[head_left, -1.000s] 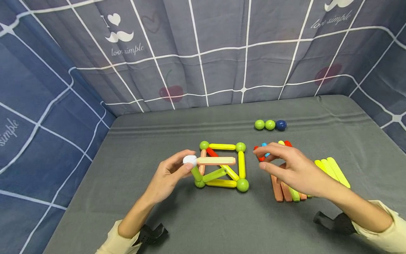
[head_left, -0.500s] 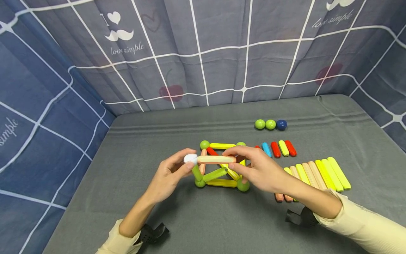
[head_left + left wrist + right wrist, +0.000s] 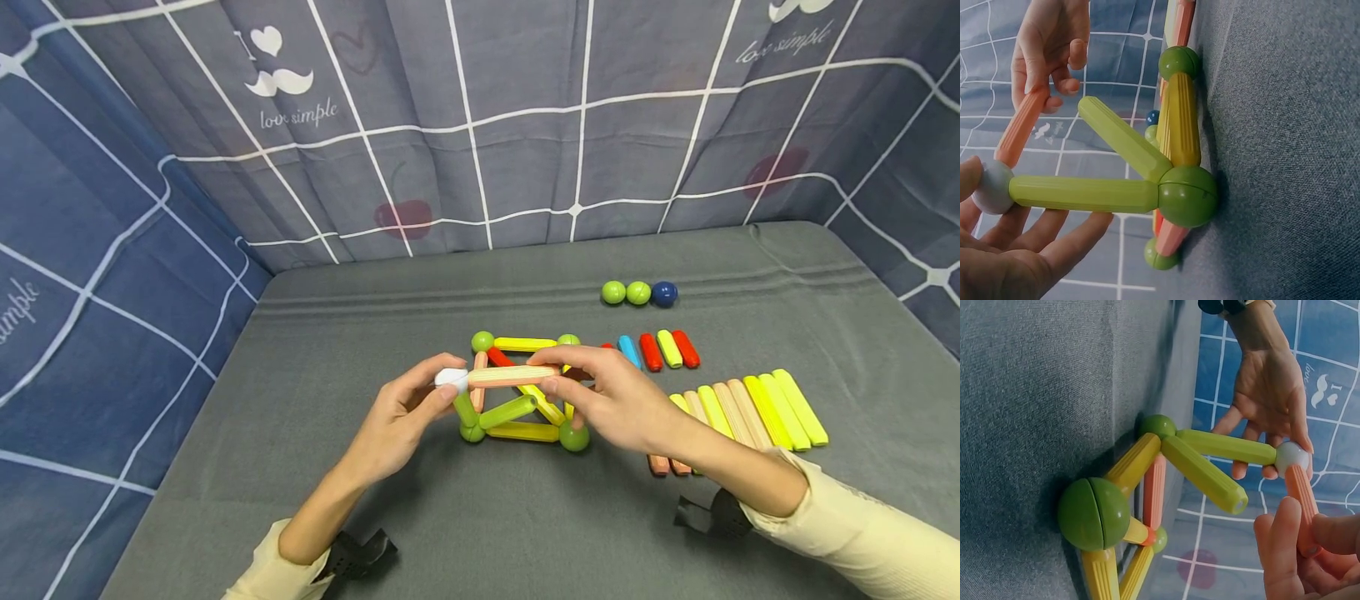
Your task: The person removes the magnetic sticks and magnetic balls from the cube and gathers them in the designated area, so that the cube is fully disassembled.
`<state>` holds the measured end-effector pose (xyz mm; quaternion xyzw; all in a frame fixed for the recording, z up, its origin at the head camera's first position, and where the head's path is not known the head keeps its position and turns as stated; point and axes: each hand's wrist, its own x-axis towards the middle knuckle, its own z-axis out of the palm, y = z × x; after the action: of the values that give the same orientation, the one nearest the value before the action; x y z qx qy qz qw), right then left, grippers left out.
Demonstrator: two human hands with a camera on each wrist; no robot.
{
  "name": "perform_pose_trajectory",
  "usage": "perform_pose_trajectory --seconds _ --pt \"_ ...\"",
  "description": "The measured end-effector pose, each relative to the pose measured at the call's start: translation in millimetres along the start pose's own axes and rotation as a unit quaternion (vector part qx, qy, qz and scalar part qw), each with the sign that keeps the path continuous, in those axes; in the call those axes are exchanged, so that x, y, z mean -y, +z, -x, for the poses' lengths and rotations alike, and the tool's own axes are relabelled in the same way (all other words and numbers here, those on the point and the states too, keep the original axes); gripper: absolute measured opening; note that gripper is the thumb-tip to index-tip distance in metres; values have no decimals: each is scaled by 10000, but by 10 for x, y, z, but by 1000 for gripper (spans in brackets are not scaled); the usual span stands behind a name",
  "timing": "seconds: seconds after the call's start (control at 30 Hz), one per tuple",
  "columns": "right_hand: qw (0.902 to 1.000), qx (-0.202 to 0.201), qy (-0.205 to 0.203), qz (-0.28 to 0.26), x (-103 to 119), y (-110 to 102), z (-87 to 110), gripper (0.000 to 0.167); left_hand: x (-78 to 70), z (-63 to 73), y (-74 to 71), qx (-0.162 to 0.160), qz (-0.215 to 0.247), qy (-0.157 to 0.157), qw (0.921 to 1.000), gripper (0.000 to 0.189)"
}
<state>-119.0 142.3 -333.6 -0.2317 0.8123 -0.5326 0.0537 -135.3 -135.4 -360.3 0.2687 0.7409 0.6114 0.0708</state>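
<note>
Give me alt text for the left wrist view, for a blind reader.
The left hand holds a white ball while the right hand pinches an orange rod meeting that ball. A light green rod joins the white ball to a green ball, from which another green rod juts.

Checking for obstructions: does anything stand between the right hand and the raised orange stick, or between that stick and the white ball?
Nothing visible does: the right hand pinches one end of the orange stick, whose other end touches the white ball in the left hand.
</note>
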Motion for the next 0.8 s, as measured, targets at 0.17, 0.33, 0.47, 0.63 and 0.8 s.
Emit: perform_pose_trajectory --seconds 0.17,0.33,0.47,0.63,0.8 --pt "9999 50 75 62 -4 -69 9 20 23 -5 -41 78 273 88 9996 26" --pt "9992 -173 347 -17 -58 -215 68 19 58 -3 -78 97 719 150 9973 27" --pt "9985 -354 412 -64 -106 -293 130 20 41 -12 -57 143 504 62 9986 28" --pt "9976 -534 437 -55 -119 -345 191 21 42 2 -64 73 492 58 9987 30" --pt "9951 -845 482 -169 -123 -417 282 23 55 9 -76 98 516 49 9986 31"
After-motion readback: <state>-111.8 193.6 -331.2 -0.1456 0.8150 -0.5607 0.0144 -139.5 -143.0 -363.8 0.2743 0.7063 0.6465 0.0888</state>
